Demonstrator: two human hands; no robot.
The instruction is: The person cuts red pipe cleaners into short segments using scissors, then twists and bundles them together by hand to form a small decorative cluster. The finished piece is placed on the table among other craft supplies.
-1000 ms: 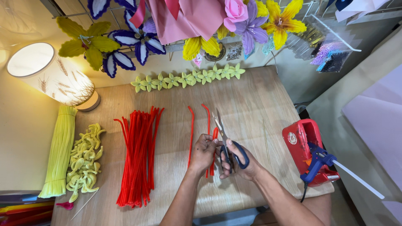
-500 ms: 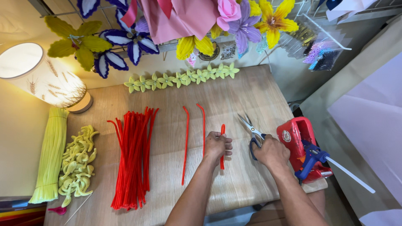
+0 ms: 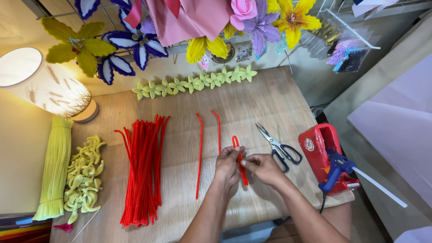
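Both hands pinch one red pipe cleaner (image 3: 241,164) near the table's (image 3: 270,96) front edge: left hand (image 3: 228,164) fingers pressed on its looped top, right hand (image 3: 264,168) gripping mid-length. Light, fuzzy, bendable wire by the look; best held near the bend. Its long axis runs front to back, loop pointing away.

Hands (image 3: 245,166) hide red stem's (image 3: 243,173) mid; lamp (image 3: 40,85) cut off left

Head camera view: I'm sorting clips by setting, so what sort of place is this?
Probably a craft table for handmade flowers: both hands bend a red pipe cleaner, with a red bundle, scissors and glue gun nearby.
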